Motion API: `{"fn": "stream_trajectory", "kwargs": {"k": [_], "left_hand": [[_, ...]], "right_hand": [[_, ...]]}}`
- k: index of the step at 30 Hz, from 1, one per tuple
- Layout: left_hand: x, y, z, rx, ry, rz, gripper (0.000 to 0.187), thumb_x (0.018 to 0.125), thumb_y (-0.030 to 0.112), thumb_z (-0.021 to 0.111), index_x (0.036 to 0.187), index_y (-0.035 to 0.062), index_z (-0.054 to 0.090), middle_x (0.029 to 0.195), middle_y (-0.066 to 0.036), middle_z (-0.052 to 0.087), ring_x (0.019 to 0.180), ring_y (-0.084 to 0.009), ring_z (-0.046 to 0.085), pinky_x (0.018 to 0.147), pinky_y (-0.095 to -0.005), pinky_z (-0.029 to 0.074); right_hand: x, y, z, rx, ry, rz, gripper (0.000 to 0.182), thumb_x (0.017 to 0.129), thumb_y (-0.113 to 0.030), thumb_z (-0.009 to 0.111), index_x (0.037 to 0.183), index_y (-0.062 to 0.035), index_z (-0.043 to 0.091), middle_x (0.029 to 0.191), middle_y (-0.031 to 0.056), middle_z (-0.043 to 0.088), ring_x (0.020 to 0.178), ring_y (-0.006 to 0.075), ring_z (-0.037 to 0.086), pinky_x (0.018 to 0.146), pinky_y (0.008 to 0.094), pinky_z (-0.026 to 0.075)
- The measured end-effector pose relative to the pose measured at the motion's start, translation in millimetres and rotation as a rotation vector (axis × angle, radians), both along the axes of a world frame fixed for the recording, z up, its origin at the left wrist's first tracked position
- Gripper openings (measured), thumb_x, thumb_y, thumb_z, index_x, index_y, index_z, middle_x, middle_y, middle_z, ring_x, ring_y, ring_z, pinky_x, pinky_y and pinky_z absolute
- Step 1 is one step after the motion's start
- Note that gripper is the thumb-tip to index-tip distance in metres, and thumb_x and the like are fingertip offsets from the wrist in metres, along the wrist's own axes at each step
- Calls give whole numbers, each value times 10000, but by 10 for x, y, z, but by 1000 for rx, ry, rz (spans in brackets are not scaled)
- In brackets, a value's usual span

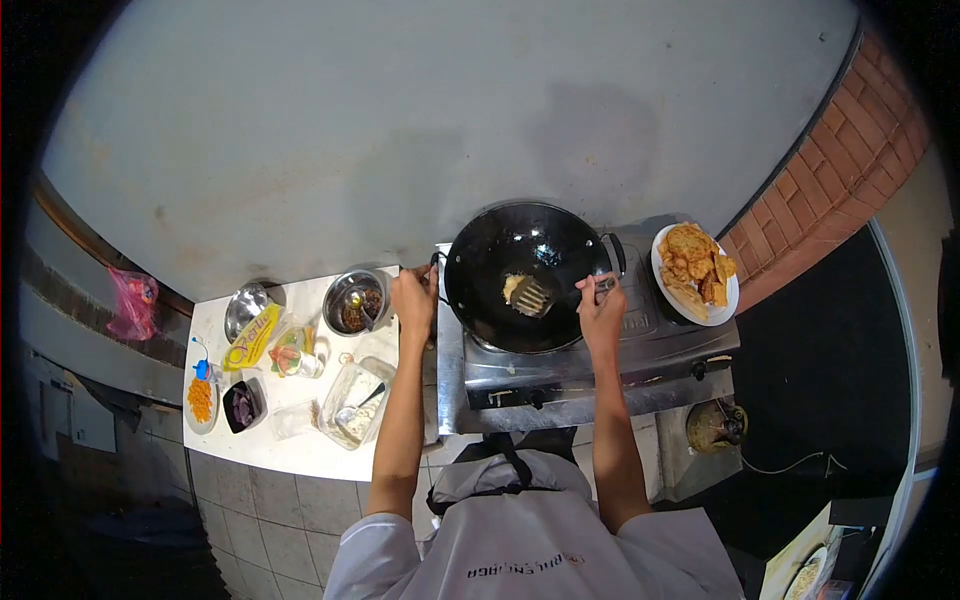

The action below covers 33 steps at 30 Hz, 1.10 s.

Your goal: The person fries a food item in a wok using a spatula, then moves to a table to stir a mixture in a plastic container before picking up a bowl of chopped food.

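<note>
The wok (542, 258), black and round with a glossy, oily-looking inside, sits over the left part of the stove (660, 370); from my remote post I see the left hand (412, 297) curled at its left handle, presumably to steady it, though I cannot tell whether the fingers grip. My view shows the right hand (602, 308) pinching the slotted spatula (533, 299), angled low, seemingly so its head reaches the small pale-golden food piece (512, 287).
</note>
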<state>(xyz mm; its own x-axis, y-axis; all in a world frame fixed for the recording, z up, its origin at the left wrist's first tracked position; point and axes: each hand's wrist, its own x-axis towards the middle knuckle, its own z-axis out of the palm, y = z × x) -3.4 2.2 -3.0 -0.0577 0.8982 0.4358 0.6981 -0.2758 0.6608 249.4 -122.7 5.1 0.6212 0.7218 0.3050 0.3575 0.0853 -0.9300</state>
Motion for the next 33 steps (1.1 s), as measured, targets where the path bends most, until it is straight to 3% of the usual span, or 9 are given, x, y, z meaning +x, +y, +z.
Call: {"fn": "stream_trajectory", "kwargs": {"k": [13, 20, 33], "left_hand": [[-21, 24, -44, -26, -36, 13, 246, 808, 255, 681, 861, 18, 719, 618, -173, 618, 571, -341, 610, 588, -412, 484], [-9, -8, 55, -72, -22, -4, 234, 808, 236, 682, 871, 13, 718, 568, -168, 577, 516, -321, 579, 534, -394, 451], [-18, 25, -58, -5, -52, 4, 236, 812, 252, 679, 861, 25, 723, 586, -165, 593, 548, -328, 595, 557, -402, 466]], "right_hand": [[-49, -45, 44, 22, -20, -14, 125, 914, -72, 543, 827, 12, 511, 705, 78, 630, 566, 99, 574, 507, 261, 421], [-142, 24, 20, 9, -30, 1, 120, 909, -71, 548, 827, 10, 515, 712, 73, 634, 589, 90, 571, 512, 253, 415], [-51, 0, 47, -18, -56, 33, 101, 903, -61, 560, 845, 10, 518, 728, 65, 639, 592, 83, 566, 500, 246, 403]]}}
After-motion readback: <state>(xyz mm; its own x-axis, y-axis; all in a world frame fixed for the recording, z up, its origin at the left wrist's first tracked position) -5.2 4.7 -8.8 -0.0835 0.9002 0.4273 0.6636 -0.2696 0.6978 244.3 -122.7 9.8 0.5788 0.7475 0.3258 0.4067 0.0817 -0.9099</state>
